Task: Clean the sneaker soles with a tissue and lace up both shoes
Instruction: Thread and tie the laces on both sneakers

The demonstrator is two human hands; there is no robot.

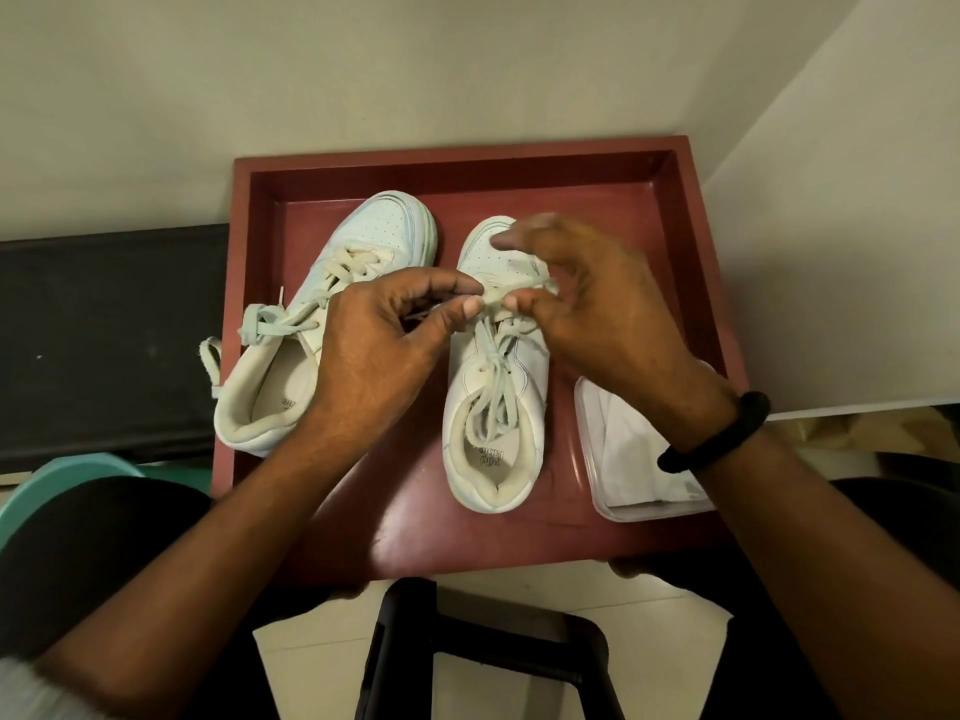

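Two white sneakers stand upright on a red tray [519, 543], toes pointing away from me. The left sneaker [291, 376] is angled, and its lace ends hang over the tray's left rim. Above the middle of the right sneaker [493, 407], my left hand [379, 345] pinches its lace [493, 298] between thumb and forefinger. My right hand [597, 298] pinches the same lace from the other side, with its remaining fingers spread over the toe. Loose lace strands lie across the right sneaker's opening.
A clear plastic box with white tissues [628, 449] sits at the tray's right front corner, partly under my right wrist. A black bench [104, 335] lies left of the tray, a teal tub [57, 485] is at lower left, and a black frame [488, 652] stands below the tray.
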